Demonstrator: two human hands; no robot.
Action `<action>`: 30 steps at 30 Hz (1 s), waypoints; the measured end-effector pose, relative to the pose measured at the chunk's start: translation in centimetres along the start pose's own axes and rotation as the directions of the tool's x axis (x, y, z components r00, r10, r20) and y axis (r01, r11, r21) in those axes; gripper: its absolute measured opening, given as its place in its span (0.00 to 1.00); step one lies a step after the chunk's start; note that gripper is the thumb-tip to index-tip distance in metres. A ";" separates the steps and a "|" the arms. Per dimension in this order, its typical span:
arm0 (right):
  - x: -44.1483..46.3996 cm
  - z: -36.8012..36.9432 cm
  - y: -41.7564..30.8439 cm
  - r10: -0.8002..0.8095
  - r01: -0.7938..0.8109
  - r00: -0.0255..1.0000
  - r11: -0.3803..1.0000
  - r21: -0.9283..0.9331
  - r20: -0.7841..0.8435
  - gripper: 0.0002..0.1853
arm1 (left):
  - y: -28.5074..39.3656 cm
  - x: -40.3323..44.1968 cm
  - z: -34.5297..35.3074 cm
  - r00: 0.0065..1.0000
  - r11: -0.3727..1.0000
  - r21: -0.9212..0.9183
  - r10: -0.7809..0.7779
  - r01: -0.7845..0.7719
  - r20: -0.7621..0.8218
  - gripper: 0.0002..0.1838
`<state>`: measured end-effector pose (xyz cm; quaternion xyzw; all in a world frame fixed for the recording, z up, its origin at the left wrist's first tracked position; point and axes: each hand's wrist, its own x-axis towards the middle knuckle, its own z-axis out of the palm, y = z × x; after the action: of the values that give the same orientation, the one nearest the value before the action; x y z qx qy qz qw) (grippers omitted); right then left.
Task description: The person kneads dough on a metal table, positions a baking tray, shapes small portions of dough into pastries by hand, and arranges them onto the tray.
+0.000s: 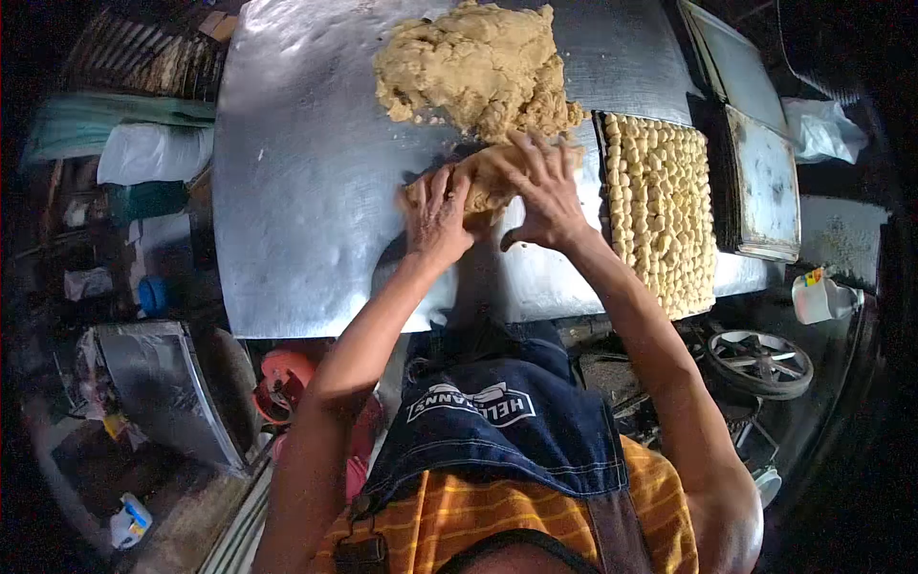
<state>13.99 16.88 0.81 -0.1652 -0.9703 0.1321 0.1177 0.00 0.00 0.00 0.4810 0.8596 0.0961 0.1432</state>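
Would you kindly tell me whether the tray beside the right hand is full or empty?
The tray looks full: rows of small dough pieces cover it nearly edge to edge.

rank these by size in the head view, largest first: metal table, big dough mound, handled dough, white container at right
1. Metal table
2. Big dough mound
3. Handled dough, though partly hidden
4. White container

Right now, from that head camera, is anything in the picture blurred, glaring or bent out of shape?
In the head view, the right hand is softly blurred, apparently by motion; in the same view, the metal table has pale glare at its upper left; the head view also bows the table's edges, like a wide lens, and its corners go black.
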 end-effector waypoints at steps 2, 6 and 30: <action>3.6 2.3 3.3 -0.025 0.025 1.000 0.999 -0.042 -0.003 0.61 | -0.1 5.4 1.3 0.999 0.998 -0.057 0.026 -0.028 -0.032 0.61; 0.5 3.9 -3.5 0.008 -0.001 0.998 0.995 -0.095 0.067 0.66 | -3.5 -0.5 1.3 0.998 0.988 -0.143 0.063 -0.061 0.014 0.60; 1.7 -1.7 -1.9 -0.157 0.153 0.988 0.969 -0.192 -0.005 0.43 | -3.9 -3.2 1.0 0.863 0.920 -0.366 -0.067 -0.140 -0.501 0.48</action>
<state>12.34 16.09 3.30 -0.1008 -0.9871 0.0274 0.1211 -1.18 -4.78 -1.67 0.4172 0.8208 0.3901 0.0046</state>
